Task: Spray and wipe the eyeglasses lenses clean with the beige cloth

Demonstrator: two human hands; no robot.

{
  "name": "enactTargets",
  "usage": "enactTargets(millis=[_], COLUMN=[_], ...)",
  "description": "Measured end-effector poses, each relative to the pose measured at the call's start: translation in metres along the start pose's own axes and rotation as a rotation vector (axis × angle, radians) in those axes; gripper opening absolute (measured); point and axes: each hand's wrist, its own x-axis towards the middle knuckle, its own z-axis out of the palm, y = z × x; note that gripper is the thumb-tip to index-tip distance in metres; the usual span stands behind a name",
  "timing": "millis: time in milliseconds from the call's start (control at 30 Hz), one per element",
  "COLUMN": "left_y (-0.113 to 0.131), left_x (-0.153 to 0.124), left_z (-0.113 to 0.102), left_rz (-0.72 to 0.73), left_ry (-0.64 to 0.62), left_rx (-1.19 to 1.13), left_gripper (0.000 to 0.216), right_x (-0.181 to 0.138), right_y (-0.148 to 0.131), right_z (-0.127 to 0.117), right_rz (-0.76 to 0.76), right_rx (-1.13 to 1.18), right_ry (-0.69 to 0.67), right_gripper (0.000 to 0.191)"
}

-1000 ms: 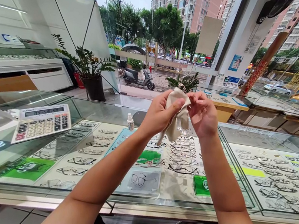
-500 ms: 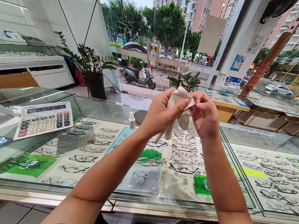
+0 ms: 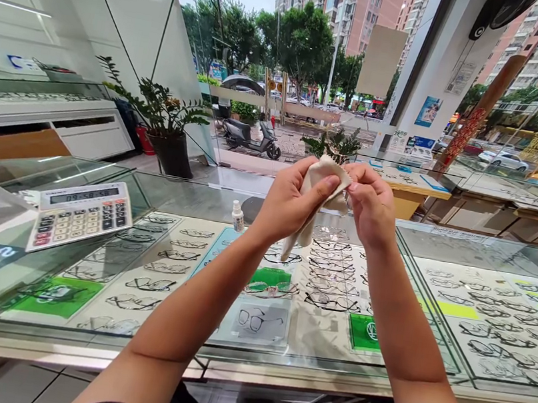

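Note:
A beige cleaning cloth (image 3: 309, 228) is bunched between both hands, held up above the glass display counter (image 3: 198, 204). My left hand (image 3: 287, 203) pinches the cloth with thumb on top, and its loose end hangs down below. My right hand (image 3: 370, 205) is curled closed against the cloth's right side; what its fingers hold under the cloth is hidden. Rows of eyeglass frames (image 3: 332, 285) lie in the case beneath the hands.
A calculator (image 3: 81, 214) lies on the counter at left. A small white dropper bottle (image 3: 237, 217) stands on the glass near my left wrist. A potted plant (image 3: 169, 126) stands beyond the counter. A second glass case (image 3: 497, 296) extends right.
Both hands have stayed raised together; the cloth has been gathered tighter, its hanging end shorter, and my right hand's fingers have shifted slightly over it.

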Motion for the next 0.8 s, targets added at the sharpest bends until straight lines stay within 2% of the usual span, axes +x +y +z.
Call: enactTargets(millis=[133,367,667,800], left_y=[-0.0036,-0.0076,-0.0037,-0.0065], left_x=[0.0002,0.0002,-0.001,-0.0017], left_z=[-0.0022,0.0031,-0.0028,0.002], left_rz=[0.003,-0.038,-0.024,-0.028], left_ry=[-0.041,0.037,-0.11,-0.04], left_rx=[0.002,0.003,0.003,-0.029], left_gripper=[0.039,0.046,0.042,0.044], right_x=[0.0009,0.0003,0.0004,-0.0008], right_y=[0.0,0.0009,-0.0022,-0.0034], right_z=[-0.002,-0.0033,-0.0035,-0.0003], right_rz=[-0.03,-0.064,-0.065,-0.038], right_rx=[-0.023,-0.086,-0.102,-0.105], right_ry=[0.034,0.084,0.106,0.115], right_gripper=[0.011,0.011,0.007,0.009])
